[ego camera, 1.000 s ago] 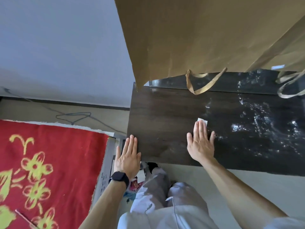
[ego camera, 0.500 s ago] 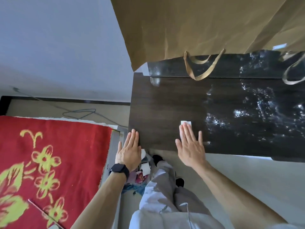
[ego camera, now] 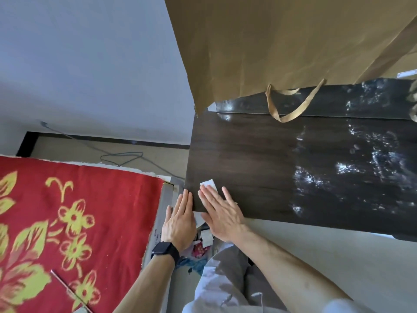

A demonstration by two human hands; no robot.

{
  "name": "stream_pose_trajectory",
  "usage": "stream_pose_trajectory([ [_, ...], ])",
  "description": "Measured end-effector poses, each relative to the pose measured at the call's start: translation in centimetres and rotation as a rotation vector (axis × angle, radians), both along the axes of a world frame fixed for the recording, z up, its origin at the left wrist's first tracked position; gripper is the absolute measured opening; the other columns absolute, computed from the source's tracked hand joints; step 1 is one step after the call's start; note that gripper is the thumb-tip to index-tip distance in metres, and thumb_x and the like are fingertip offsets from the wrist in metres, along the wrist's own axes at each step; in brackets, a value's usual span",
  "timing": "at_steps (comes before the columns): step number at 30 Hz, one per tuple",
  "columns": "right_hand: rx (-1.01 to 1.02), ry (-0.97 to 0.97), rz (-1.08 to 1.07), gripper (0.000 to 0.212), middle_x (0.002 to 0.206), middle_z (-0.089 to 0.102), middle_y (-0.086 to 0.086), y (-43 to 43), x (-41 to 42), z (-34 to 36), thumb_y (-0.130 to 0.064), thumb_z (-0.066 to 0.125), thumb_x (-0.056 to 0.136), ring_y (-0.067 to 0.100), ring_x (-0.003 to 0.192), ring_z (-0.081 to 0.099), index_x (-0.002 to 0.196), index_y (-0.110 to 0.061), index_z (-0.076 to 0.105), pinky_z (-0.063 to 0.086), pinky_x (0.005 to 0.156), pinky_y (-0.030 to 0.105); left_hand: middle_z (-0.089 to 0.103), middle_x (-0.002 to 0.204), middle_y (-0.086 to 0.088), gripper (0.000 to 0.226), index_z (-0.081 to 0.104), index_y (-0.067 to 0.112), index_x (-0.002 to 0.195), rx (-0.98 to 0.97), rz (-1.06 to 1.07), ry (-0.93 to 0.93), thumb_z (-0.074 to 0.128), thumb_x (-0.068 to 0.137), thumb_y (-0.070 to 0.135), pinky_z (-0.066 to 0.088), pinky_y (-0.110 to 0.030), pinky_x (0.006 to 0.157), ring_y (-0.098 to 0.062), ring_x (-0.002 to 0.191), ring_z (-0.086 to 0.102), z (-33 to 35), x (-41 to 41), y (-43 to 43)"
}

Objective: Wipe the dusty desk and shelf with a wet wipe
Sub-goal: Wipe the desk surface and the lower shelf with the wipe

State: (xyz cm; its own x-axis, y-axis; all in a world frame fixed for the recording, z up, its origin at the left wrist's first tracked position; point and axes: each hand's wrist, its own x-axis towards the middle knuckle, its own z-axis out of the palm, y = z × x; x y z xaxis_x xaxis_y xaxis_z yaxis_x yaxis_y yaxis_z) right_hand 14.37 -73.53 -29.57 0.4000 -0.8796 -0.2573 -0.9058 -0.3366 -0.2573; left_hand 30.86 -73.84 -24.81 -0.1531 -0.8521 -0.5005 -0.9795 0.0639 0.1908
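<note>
A dark wood-grain desk (ego camera: 259, 159) fills the middle and right of the head view; its right part shines with wet streaks. My right hand (ego camera: 220, 211) lies flat with straight fingers on a white wet wipe (ego camera: 208, 183) at the desk's near left corner; only the wipe's far end shows past the fingertips. My left hand (ego camera: 180, 219), with a black watch on the wrist, rests flat against the desk's left corner edge, just beside the right hand.
A large brown paper bag (ego camera: 282, 46) with handles stands on the back of the desk. A red cloth with yellow flowers (ego camera: 67, 222) covers a surface to the left. A cable (ego camera: 121, 155) lies on the floor by the wall. Small clutter sits under the desk corner.
My right hand has slid the wipe leftward along the desk's near edge, from the middle to the left corner, and now lies close beside the left hand. The left hand stayed at the corner.
</note>
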Motion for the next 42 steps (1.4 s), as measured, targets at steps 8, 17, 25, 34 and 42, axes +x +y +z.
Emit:
stream_pose_trajectory([
  [8, 0.031, 0.024, -0.435, 0.062, 0.165, -0.011, -0.005, -3.5, -6.2, 0.4, -0.047, 0.007, 0.103, 0.013, 0.151, -0.014, 0.157, -0.019, -0.003, -0.004, 0.121, 0.051, -0.011, 0.166, 0.001, 0.063, -0.003, 0.015, 0.159, -0.03, -0.071, 0.0, 0.027, 0.105, 0.023, 0.001, -0.041, 0.125, -0.017, 0.154, -0.008, 0.1, -1.2, -1.7],
  [17, 0.007, -0.054, -0.565, 0.064, 0.166, -0.002, 0.003, 0.6, -6.8, 0.8, -0.044, 0.014, 0.104, 0.016, 0.153, -0.004, 0.158, -0.011, 0.004, 0.007, 0.122, 0.051, -0.007, 0.165, 0.003, 0.062, 0.007, 0.015, 0.16, -0.083, 0.104, 0.123, 0.034, 0.104, 0.024, 0.008, -0.042, 0.126, -0.017, 0.154, -0.001, -1.1, -4.5, -1.8],
  [25, 0.014, -0.097, -0.04, 0.062, 0.166, -0.004, -0.001, -4.1, -2.0, -0.3, -0.04, 0.02, 0.105, 0.012, 0.152, -0.007, 0.158, -0.014, 0.005, 0.011, 0.122, 0.052, 0.008, 0.167, 0.004, 0.059, 0.011, 0.02, 0.159, -0.082, 0.226, 0.107, 0.034, 0.106, 0.029, 0.009, -0.033, 0.123, -0.016, 0.153, 0.013, -1.0, 0.4, 0.6],
  [34, -0.005, 0.016, 0.034, 0.065, 0.165, -0.006, 0.004, -10.1, 1.9, -0.1, -0.044, 0.015, 0.104, 0.019, 0.153, -0.005, 0.157, -0.01, 0.001, 0.0, 0.122, 0.052, 0.041, 0.156, -0.002, 0.057, 0.029, 0.018, 0.156, -0.11, 0.504, 0.287, 0.041, 0.101, 0.011, 0.029, -0.025, 0.115, -0.018, 0.144, 0.036, -1.1, 0.8, 1.7],
  [42, 0.006, -0.004, 0.362, 0.062, 0.166, 0.002, -0.005, -1.2, -3.8, -0.2, -0.041, 0.026, 0.104, 0.012, 0.153, -0.003, 0.159, -0.019, 0.006, 0.003, 0.122, 0.049, 0.035, 0.159, -0.008, 0.061, 0.025, 0.016, 0.157, -0.145, 0.663, 0.285, 0.042, 0.099, 0.01, 0.03, -0.033, 0.117, -0.023, 0.144, 0.033, -0.8, 1.5, 0.5],
])
